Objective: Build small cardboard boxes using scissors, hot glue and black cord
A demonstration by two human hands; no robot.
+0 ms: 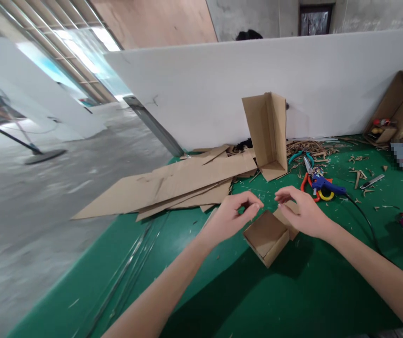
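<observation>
Room: from where I stand, grey floor (pixel 85 188) stretches left; one concrete wall (pixel 268 16) rises behind.
Green table (pixel 328 291): one, glossy, strewn with cardboard offcuts.
White partition (pixel 201 89): one, along its far edge.
Cardboard sheets (pixel 173 188): several, overlapping; I can't count them.
Open boxes: three; a box at far right (pixel 399 103), an upright box (pixel 263 141), and a small box (pixel 267 230) between and below the hands.
Hands: two; left hand (pixel 235 213) curled, whether thumb and fingertips meet I can't tell; right hand (pixel 303 211) loosely parted over the flap.
Blue glue gun (pixel 331 186): one.
Utility knife (pixel 372 181): one.
</observation>
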